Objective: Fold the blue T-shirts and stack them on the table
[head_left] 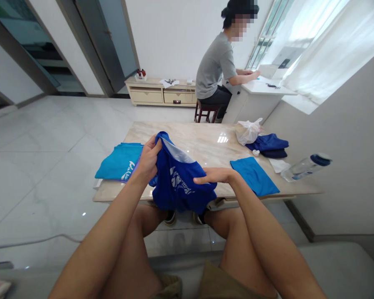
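A dark blue cloth with white lettering [179,182] hangs over the near edge of the marble-look table [202,139]. My left hand [150,158] is closed on its upper left edge, where a pale inner side shows. On the cloth's right side lies my right hand [213,175], its thumb apart from the other fingers, which are partly hidden by the fabric. To the left is a lighter blue cloth with white lettering [118,160]. A flat folded blue cloth [254,175] rests right of my right hand.
At the table's right are a white plastic bag [248,131], a dark blue cloth bundle [269,145] and a clear bottle [305,167] with a blue lid. Beyond, a person [216,66] sits on a stool at a white desk [262,87]. A low cabinet [148,96] stands by the wall.
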A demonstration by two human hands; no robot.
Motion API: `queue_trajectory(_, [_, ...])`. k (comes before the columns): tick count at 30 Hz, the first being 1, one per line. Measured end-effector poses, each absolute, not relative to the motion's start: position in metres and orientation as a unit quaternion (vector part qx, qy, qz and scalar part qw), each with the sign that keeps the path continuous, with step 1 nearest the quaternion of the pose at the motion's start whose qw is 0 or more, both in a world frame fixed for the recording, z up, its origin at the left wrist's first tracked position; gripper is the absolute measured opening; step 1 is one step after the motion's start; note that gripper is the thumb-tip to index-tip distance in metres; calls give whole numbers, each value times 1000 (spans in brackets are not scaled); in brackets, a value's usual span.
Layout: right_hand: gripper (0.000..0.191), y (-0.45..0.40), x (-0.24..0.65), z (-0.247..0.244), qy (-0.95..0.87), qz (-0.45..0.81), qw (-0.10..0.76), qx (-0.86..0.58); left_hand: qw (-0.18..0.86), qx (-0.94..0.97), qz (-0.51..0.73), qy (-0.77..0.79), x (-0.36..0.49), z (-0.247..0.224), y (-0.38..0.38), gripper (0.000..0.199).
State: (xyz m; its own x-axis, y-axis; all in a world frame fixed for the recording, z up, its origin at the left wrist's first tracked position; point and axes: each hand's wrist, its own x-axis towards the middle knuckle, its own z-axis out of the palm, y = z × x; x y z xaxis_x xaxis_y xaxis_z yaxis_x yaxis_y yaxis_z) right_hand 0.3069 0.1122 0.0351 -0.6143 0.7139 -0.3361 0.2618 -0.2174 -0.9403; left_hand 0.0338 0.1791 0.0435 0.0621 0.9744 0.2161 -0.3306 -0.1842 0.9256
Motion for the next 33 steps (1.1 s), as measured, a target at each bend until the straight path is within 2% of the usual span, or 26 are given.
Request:
queue_trajectory(3, [41,110,308,32,-635,661,126,-380,528,460,628,338,29,40,186,45])
queue_trajectory(7, [38,115,307,26,-666,593,143,-429,518,450,636,352,25,37,192,45])
queue_trajectory(9, [46,122,306,23,-662,532,209,-485,512,452,640,351,25,40,192,45])
queue_trajectory(11, [48,129,309,19,-646,411,324,-556,501,461,646,346,23,45,189,46])
queue_trajectory(13, [39,136,316,17,-617,239,411,-627,475,494,640,348,19,50,185,46])
queue_trajectory(16, [18,141,330,16,-574,64,440,-688,398,638,534,388,12,48,183,43])
queue_trajectory(17, [13,141,334,15,-570,43,438,-694,364,693,473,405,10,45,183,39])
queue_trajectory(19, [16,141,341,15,-567,16,446,-693,298,767,368,433,5,36,186,26])
queue_trajectory(22, [25,141,348,14,-558,-20,483,-674,217,775,350,479,-4,30,195,12])
queue_trajectory(24, [25,142,351,13,-559,-37,495,-665,165,746,354,540,-12,32,200,16])
queue_trajectory(27, [23,144,350,10,-567,-51,467,-676,105,699,305,638,-26,38,205,29])
queue_trajectory(33, [24,147,345,7,-554,-78,425,-712,81,643,334,685,-48,28,216,39])
